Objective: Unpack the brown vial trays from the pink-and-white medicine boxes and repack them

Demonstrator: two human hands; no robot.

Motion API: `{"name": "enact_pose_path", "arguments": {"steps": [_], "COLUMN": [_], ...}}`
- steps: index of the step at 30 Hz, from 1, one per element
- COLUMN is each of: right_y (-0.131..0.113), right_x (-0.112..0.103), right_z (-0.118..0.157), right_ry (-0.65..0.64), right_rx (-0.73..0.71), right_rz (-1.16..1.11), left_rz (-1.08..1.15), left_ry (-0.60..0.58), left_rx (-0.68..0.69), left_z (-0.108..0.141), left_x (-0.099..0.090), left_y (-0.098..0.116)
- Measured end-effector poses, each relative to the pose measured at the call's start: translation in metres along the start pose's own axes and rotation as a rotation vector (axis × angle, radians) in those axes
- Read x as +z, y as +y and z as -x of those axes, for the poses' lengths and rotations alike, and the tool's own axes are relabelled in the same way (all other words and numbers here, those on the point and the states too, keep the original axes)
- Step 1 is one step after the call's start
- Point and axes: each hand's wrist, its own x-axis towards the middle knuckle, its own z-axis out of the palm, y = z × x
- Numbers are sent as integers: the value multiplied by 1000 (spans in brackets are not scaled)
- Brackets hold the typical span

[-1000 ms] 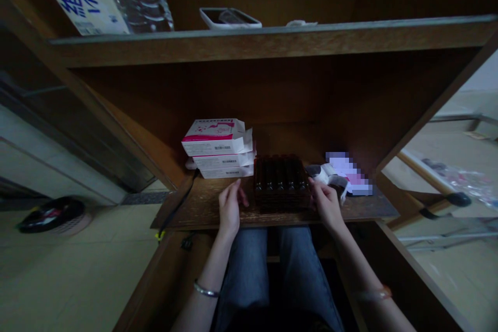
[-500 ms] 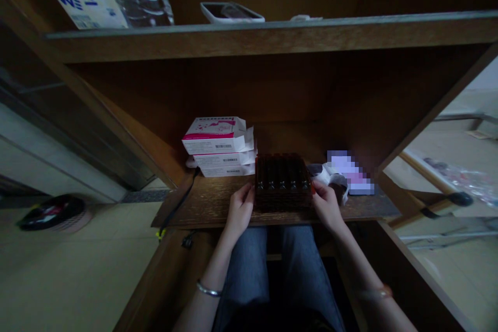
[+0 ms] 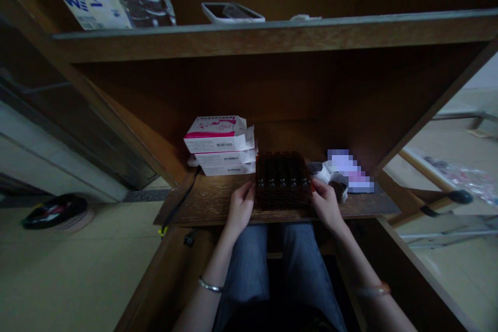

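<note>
Head view: looking down at a wooden desk [image 3: 206, 206] under a shelf [image 3: 272, 36]; dim light.
Left hand [image 3: 241, 207]: half open, cupped against the left side of the block; firm grip or light touch, cannot tell.
Right hand [image 3: 327, 205]: half open, cupped against the block's right side; same doubt on grip.
Object: block of dark glass vials [image 3: 283, 179] between both hands, near the desk's front edge.
Left neighbour: stack of white-and-pink cartons [image 3: 220, 148], just beside the block.
Right neighbour: crumpled white wrapper [image 3: 330, 179], touching the right hand's side of the block or close to it.
Risk, grip: side pressure alone could let vials slip if the squeeze is uneven; glass could crack.
Risk, edge: a pull toward the body could tip the block off the desk.
Risk, bump: sideways movement could knock the cartons.
Risk, light: dim view hides vial seating.
</note>
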Motion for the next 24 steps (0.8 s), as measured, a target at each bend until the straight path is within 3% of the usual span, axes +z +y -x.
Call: {"name": "enact_pose_path", "arguments": {"steps": [24], "right_y": [-4], "right_x": [2], "right_z": [1], "right_ry": [14], "right_rx": [-25], "right_rz": [17], "left_rz": [-6], "left_ry": [6], "left_rx": [-21], "left_z": [0], "left_x": [0], "left_y": [3]}}
